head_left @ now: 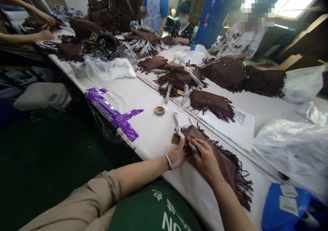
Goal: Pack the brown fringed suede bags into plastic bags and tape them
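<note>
A brown suede bag with fringe [225, 162] lies on the white table [151, 135] in front of me. My left hand [178, 154] grips its near corner, fingers curled under the edge, a bangle on the wrist. My right hand [206, 159] rests on top of the bag, its fingers pinched on a small metal part at the bag's upper edge. A wrapped strap piece [177, 123] and a tan tag [175, 139] sit at the bag's top corner.
More brown fringed bags [212, 104] lie further along the table, with a tape roll [159, 110], purple tape strips [115, 114], a paper sheet [237, 121] and clear plastic bags [292, 149]. Other people work at the far side and at left. A blue bag [284, 203] sits at right.
</note>
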`<state>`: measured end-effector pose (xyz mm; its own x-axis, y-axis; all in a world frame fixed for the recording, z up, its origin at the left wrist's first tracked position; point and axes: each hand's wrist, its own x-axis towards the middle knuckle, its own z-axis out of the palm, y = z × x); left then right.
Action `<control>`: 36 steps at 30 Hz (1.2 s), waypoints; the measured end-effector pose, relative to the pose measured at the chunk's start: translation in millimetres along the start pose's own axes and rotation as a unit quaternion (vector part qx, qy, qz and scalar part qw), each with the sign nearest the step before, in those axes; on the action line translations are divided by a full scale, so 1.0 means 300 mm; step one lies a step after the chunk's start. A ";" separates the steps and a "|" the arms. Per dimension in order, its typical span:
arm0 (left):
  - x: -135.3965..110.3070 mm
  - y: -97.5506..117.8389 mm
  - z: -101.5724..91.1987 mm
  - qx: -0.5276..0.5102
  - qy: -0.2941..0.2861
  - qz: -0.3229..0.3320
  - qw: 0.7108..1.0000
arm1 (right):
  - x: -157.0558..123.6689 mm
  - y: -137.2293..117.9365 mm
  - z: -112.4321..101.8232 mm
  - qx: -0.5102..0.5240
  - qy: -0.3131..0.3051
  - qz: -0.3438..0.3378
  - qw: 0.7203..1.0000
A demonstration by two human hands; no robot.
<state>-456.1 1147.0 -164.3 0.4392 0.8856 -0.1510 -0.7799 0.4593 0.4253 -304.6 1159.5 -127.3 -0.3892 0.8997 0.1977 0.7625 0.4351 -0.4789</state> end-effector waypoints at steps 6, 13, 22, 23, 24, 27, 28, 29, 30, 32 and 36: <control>0.127 0.103 -0.005 -0.067 0.094 0.025 0.993 | -0.055 -0.037 0.039 0.002 -0.038 -0.011 0.999; 0.081 0.169 -0.069 0.087 0.216 0.074 0.970 | -0.106 -0.066 0.104 0.028 -0.049 -0.027 0.998; 0.035 0.069 -0.008 0.774 -0.130 0.099 0.612 | -0.313 -0.075 0.158 0.040 -0.051 -0.071 0.995; 0.031 0.072 -0.005 0.794 -0.154 0.101 0.579 | -0.343 -0.075 0.138 0.061 -0.046 -0.082 0.994; 0.026 0.082 -0.003 0.800 -0.178 0.102 0.563 | -0.369 -0.076 0.115 0.080 -0.032 -0.092 0.992; 0.000 0.138 0.000 0.788 -0.224 0.093 0.566 | -0.390 -0.077 0.043 0.072 0.055 -0.097 0.991; -0.008 0.158 -0.002 0.784 -0.214 0.091 0.576 | -0.375 -0.072 0.024 0.040 0.083 -0.088 0.992; -0.015 0.175 -0.005 0.783 -0.189 0.088 0.586 | -0.350 -0.062 0.010 0.000 0.103 -0.072 0.992; -0.020 0.187 -0.011 0.782 -0.156 0.086 0.597 | -0.318 -0.047 -0.001 -0.043 0.115 -0.049 0.991; -0.025 0.197 -0.027 0.778 -0.082 0.078 0.618 | -0.249 -0.005 -0.011 -0.109 0.117 -0.001 0.987; -0.015 0.183 -0.064 0.761 0.019 0.076 0.645 | -0.173 0.055 -0.032 -0.108 0.059 0.061 0.991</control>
<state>-509.4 1169.5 -157.5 0.3755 0.9267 -0.0138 0.5395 -0.2065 0.8163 -266.9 1120.4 -137.3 -0.2344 0.9383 0.2541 0.8981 0.3091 -0.3130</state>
